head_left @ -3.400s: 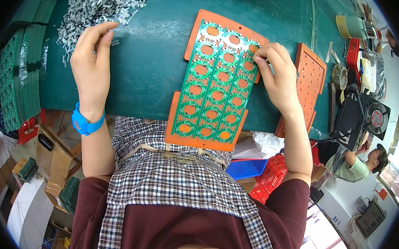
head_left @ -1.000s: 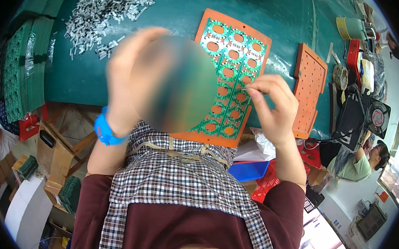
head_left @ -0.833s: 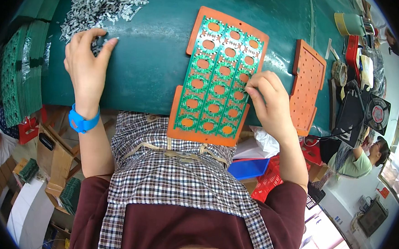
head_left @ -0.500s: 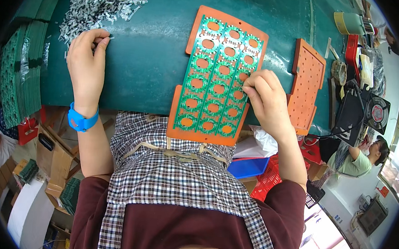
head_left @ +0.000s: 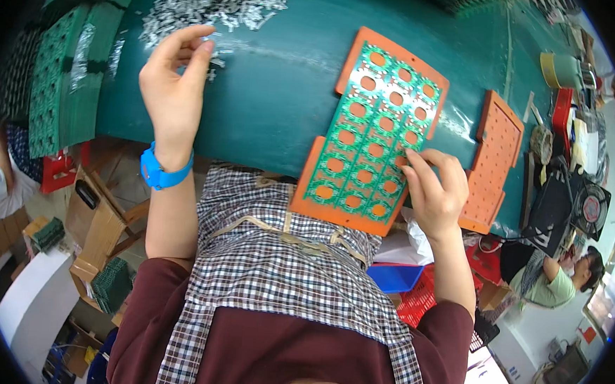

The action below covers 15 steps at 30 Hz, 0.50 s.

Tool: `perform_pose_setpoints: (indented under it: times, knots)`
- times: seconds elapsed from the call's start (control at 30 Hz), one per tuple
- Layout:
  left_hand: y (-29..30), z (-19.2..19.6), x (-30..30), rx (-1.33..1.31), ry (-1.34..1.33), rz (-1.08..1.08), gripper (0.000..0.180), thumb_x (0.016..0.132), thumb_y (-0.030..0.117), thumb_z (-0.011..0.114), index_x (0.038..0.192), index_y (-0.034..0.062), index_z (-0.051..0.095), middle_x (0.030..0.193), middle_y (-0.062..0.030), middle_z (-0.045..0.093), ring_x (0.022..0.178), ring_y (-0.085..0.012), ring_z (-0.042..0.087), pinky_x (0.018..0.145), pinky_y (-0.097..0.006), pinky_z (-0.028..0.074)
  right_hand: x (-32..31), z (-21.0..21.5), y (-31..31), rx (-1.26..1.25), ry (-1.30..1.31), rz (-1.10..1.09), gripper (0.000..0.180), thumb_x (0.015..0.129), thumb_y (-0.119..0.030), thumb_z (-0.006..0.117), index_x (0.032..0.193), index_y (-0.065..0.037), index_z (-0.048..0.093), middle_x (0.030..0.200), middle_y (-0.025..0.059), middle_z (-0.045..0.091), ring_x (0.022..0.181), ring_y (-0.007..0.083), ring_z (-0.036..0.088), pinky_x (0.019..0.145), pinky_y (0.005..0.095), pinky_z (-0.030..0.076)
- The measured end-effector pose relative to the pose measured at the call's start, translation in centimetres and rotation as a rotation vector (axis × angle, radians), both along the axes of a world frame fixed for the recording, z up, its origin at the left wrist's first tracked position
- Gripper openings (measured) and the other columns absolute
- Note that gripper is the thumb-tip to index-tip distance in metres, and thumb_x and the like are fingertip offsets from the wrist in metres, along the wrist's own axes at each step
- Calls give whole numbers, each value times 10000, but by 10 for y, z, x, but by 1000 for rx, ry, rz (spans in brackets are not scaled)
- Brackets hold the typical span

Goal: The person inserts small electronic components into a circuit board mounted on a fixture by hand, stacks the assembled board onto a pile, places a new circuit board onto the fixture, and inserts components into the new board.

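A green circuit board panel (head_left: 362, 133) with rows of round cutouts lies in an orange fixture plate (head_left: 341, 217), whose near edge reaches over my apron. My right hand (head_left: 438, 189) is at the panel's right edge, thumb and index fingertips close together over a cutout in the right column. Whatever they pinch is too small to make out. My left hand (head_left: 176, 89), wearing a blue wristband (head_left: 162, 169), is raised beside a heap of small silvery parts (head_left: 217, 7). Its thumb and fingers are drawn together; any part between them cannot be made out. A few loose parts (head_left: 217, 63) lie beside its fingertips.
Stacked green panels (head_left: 64, 82) stand at the table's left edge. Right of my right hand lies a second orange plate (head_left: 493, 165) with small holes. Beyond it are a green cup (head_left: 560, 70), a red box (head_left: 562, 112) and a black fan (head_left: 590, 206). Another person (head_left: 559, 274) sits at far right.
The whole view has shifted, moving the table's things rightward in the picture. My right fingertips sit slightly nearer along the panel's edge. Loose parts now show beside my left fingertips.
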<state>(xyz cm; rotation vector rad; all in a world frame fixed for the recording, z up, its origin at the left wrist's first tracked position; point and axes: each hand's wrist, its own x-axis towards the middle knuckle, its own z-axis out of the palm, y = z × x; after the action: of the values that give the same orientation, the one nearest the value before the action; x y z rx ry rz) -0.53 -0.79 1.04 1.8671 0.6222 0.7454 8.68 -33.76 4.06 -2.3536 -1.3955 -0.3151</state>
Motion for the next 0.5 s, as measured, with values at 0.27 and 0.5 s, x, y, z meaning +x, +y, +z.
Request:
perform_pose_setpoints:
  times: [0.27, 0.5]
  knots:
    - [-59, 4, 10, -1009, -132, -487, 200, 876, 59, 649, 1064, -11, 637, 888, -38, 658, 786, -84, 604, 703, -220, 488, -8, 9, 58, 296, 334, 20, 316, 676, -58, 767, 976, -33, 672, 888, 82, 649, 727, 223, 634, 594, 325, 501]
    - [-97, 12, 13, -1182, -83, -617, 194, 895, 62, 620, 1073, -14, 618, 912, -43, 659, 794, -88, 605, 704, -214, 492, 3, 8, 74, 323, -43, 276, 266, 618, -61, 770, 861, -54, 661, 824, 56, 661, 676, 198, 645, 529, 300, 502]
